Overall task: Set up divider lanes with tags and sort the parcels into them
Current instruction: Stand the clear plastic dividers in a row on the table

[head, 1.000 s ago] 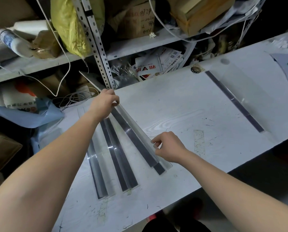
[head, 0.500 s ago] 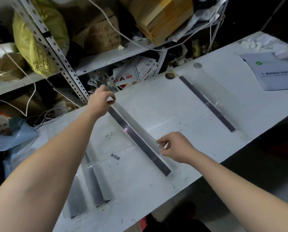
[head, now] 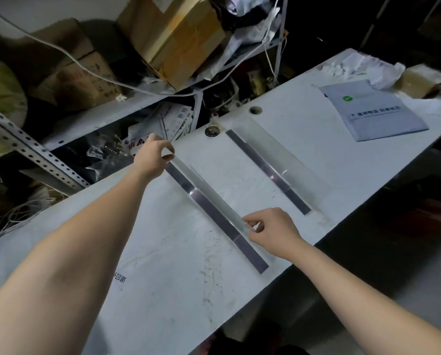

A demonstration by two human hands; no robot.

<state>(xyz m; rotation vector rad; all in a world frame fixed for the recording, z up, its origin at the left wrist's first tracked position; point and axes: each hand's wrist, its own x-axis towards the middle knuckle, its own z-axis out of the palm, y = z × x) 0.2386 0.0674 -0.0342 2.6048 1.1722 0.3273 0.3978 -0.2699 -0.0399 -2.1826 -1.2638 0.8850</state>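
Note:
A clear plastic divider with a dark base strip (head: 209,208) lies slantwise across the white table (head: 178,290). My left hand (head: 154,157) pinches its far end near the table's back edge. My right hand (head: 272,230) pinches its upright clear wall near the front end. A second clear divider (head: 270,172) stands to the right, roughly parallel, with nobody touching it. A grey mailer parcel (head: 373,114) lies flat at the far right of the table.
Metal shelving (head: 35,152) behind the table holds cardboard boxes (head: 173,39), papers and white cables. A brown box (head: 419,80) and crumpled white packaging (head: 362,67) sit at the table's far right corner. Two round holes mark the back edge.
Both hands have carried the divider to the right, away from the other dividers at the left, which are now out of view. It now lies closer to the second divider.

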